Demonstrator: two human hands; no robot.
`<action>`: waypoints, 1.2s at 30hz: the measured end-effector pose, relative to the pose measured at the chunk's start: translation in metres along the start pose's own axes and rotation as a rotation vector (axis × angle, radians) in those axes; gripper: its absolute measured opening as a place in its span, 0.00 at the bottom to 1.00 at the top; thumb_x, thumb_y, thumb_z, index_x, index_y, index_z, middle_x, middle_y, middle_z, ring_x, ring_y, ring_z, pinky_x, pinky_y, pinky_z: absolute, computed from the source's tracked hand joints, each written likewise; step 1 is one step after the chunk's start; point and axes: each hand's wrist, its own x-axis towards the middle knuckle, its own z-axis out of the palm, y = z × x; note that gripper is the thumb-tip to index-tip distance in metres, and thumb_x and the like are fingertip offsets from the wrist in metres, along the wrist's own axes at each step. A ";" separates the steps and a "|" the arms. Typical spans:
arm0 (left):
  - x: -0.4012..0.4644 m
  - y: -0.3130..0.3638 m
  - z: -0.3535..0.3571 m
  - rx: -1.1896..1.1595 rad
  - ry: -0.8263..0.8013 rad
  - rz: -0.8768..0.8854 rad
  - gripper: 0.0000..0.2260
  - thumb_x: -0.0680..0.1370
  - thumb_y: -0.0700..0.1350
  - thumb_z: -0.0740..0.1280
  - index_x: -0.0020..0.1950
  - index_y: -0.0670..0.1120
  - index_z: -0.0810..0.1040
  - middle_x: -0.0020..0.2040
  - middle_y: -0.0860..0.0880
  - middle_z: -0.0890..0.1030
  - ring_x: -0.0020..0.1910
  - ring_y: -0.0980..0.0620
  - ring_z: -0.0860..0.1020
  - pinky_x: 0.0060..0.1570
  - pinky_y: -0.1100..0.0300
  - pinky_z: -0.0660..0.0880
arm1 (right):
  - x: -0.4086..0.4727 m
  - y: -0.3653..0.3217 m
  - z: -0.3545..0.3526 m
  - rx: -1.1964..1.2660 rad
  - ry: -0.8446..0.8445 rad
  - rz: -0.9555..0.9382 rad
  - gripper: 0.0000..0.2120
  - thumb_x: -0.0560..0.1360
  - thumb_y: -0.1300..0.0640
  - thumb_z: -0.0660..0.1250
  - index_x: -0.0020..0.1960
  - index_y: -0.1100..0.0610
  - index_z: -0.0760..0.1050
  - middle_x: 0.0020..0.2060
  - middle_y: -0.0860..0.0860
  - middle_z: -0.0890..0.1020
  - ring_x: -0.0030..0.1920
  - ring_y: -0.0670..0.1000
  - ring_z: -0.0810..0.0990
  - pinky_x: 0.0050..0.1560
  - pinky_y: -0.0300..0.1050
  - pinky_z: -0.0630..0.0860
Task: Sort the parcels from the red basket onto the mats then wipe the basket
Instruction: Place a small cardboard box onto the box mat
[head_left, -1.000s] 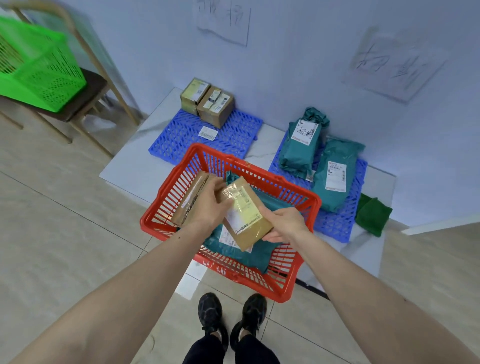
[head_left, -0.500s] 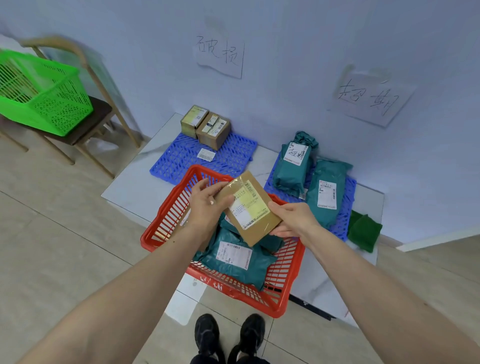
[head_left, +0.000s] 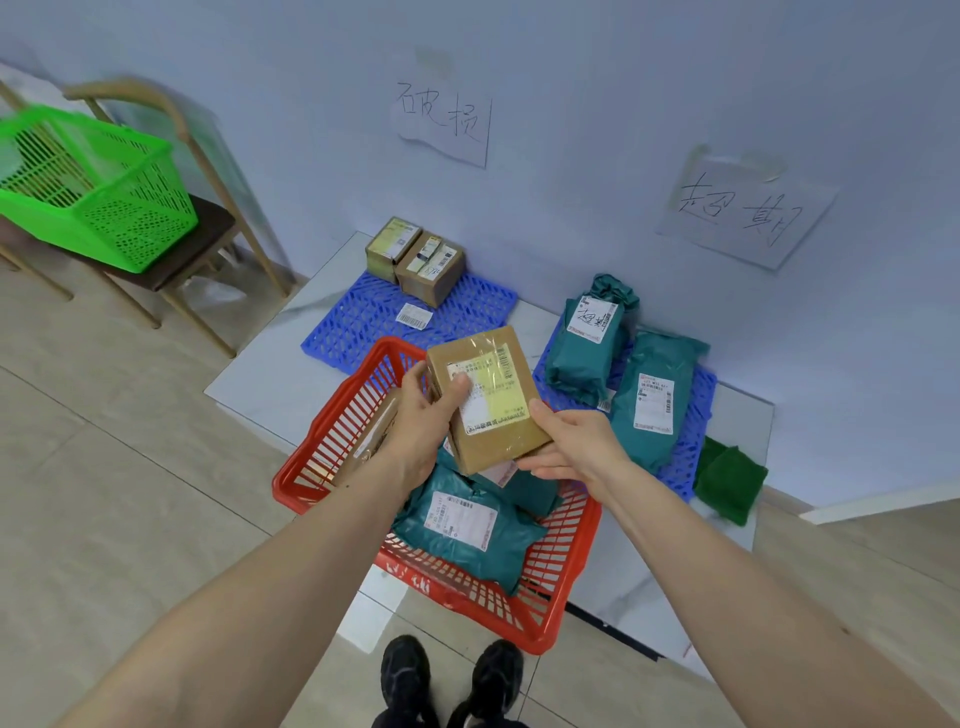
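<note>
Brown box (head_left: 488, 400) held above the red basket (head_left: 332, 447), long axis pointing away from the person. Left hand (head_left: 423, 410) grips its left edge, right hand (head_left: 569, 441) its near-right corner. Left blue mat (head_left: 467, 312), already carrying boxes, lies ahead-left, on the left hand's side.

Even, bright indoor light with a cool bluish cast and only soft, faint shadows. Glare shines off the plastic wrap of the box (head_left: 485, 397) held between the hands. Wide-angle bending curves the frame edges; the green basket (head_left: 98, 189), far left of the hands, is motion-blurred
</note>
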 end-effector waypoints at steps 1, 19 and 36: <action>0.000 -0.004 0.001 -0.006 -0.018 -0.010 0.27 0.78 0.42 0.69 0.74 0.51 0.61 0.60 0.48 0.78 0.51 0.53 0.82 0.47 0.57 0.82 | 0.002 -0.002 0.003 -0.003 -0.014 -0.011 0.21 0.77 0.42 0.68 0.54 0.61 0.77 0.38 0.60 0.86 0.40 0.56 0.87 0.40 0.48 0.84; 0.041 0.020 -0.082 0.014 -0.140 -0.031 0.22 0.82 0.46 0.63 0.72 0.61 0.62 0.61 0.49 0.79 0.47 0.58 0.82 0.39 0.61 0.78 | 0.037 -0.041 0.102 0.001 -0.013 -0.052 0.17 0.79 0.46 0.66 0.53 0.61 0.76 0.38 0.58 0.87 0.39 0.55 0.87 0.45 0.50 0.84; 0.152 0.078 -0.179 0.098 -0.286 -0.102 0.21 0.81 0.48 0.65 0.71 0.61 0.64 0.61 0.45 0.80 0.51 0.49 0.83 0.45 0.56 0.80 | 0.108 -0.086 0.224 0.156 0.076 0.009 0.26 0.77 0.36 0.63 0.70 0.46 0.65 0.59 0.46 0.80 0.54 0.48 0.81 0.59 0.57 0.77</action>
